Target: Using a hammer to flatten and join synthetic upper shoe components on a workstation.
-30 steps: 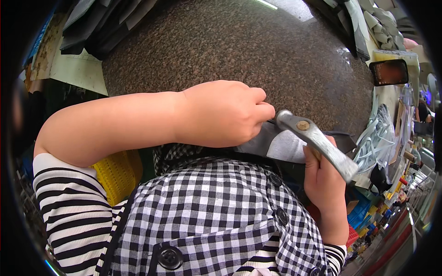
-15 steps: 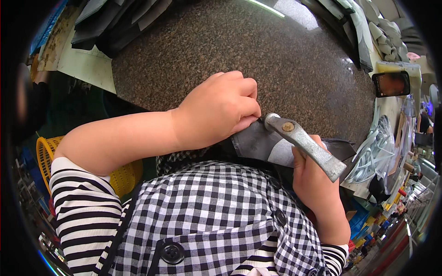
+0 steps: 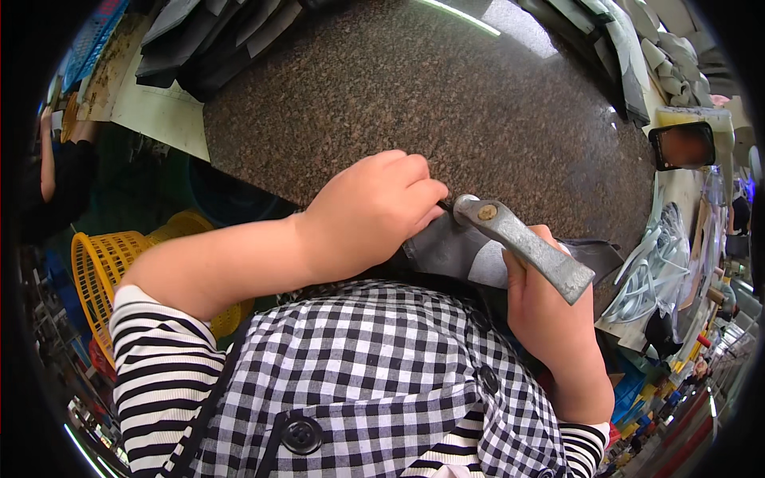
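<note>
My left hand (image 3: pixel 370 211) is closed at the near edge of the stone worktop, its fingers pinching the left end of a dark grey sheet-like piece (image 3: pixel 442 248). That piece looks like leather or fabric and carries a pale grey patch; the pinched edge is hidden under the fingers. My right hand (image 3: pixel 550 311) grips a metal hammer (image 3: pixel 534 255), whose handle is mostly covered by the hand and head. The hammer's round face is at the piece, close beside my left fingertips; I cannot tell whether it touches.
The speckled brown stone worktop (image 3: pixel 358 95) stretches ahead. Stacks of dark pieces lie at the far left (image 3: pixel 231 40) and far right (image 3: pixel 598 48). A phone (image 3: pixel 683 146) and pale strips (image 3: pixel 657 263) are on the right. A yellow basket (image 3: pixel 100 271) stands lower left, near another person's arm (image 3: pixel 48 163).
My left hand has lowered slightly toward me, still pinching the dark grey piece. The hammer's head has shifted a little left and up in the view. My right hand keeps its grip.
</note>
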Motion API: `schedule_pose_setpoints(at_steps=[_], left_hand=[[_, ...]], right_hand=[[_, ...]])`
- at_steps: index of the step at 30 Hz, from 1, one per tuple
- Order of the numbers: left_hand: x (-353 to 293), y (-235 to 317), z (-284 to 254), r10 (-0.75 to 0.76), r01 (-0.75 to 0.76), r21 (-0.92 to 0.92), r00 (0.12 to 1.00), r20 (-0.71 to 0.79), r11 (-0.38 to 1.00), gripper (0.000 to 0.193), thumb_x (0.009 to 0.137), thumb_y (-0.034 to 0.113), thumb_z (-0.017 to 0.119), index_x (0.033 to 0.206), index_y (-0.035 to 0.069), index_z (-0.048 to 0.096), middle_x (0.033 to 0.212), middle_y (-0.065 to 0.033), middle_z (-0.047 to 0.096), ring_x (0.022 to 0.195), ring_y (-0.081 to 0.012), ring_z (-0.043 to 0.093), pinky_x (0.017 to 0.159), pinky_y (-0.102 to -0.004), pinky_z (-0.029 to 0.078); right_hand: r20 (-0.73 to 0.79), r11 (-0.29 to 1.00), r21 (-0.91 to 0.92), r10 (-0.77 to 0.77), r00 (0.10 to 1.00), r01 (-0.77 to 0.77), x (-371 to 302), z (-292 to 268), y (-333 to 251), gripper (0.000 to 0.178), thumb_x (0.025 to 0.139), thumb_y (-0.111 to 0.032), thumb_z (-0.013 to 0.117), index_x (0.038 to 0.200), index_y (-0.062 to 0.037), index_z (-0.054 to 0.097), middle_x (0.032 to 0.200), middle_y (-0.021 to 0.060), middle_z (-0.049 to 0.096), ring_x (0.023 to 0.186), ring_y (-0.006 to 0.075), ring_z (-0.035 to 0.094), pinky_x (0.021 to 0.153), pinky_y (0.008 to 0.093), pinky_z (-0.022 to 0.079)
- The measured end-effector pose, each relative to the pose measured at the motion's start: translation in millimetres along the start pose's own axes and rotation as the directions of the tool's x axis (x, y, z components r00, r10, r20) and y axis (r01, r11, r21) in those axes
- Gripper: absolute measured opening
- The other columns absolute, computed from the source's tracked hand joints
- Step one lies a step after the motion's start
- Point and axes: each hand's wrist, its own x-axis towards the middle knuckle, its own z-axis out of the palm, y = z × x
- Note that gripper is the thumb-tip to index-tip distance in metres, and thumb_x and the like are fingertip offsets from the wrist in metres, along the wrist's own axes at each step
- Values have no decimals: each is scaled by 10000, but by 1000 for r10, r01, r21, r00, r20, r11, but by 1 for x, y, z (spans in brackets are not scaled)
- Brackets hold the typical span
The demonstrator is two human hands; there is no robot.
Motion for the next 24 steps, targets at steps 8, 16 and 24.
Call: schedule_pose_setpoints(at_steps=[8, 16, 24], left_hand=[[-9, -2, 1, 63, -69, -98, 996, -62, 993, 249, 755, 52, 722, 999, 17, 686, 875, -88, 628, 743, -245, 595, 638, -356, 489], [-8, 9, -4, 264, -283, 209, 958, 111, 936, 353, 704, 99, 613, 1010, -69, 659, 940, -121, 628, 759, -231, 589, 653, -333, 480], [-17, 1, 1, 201, -200, 130, 980, -1, 971, 293, 739, 102, 630, 1002, -18, 681, 934, -99, 632, 796, -231, 607, 654, -337, 507]], right_hand=[[-140, 999, -3, -39, 989, 39, -1, 5, -1, 120, 848, -11, 627, 926, -56, 548, 753, 122, 592, 668, 329, 634, 575, 406, 496], [-112, 995, -20, -97, 989, 95, 3, 10, 0, 250, 747, 33, 633, 988, -28, 611, 836, 123, 618, 697, 318, 648, 588, 385, 516], [-89, 996, -78, -43, 995, 36, 4, 10, -4, 169, 781, -27, 675, 930, -18, 594, 826, 120, 617, 694, 315, 649, 597, 392, 521]])
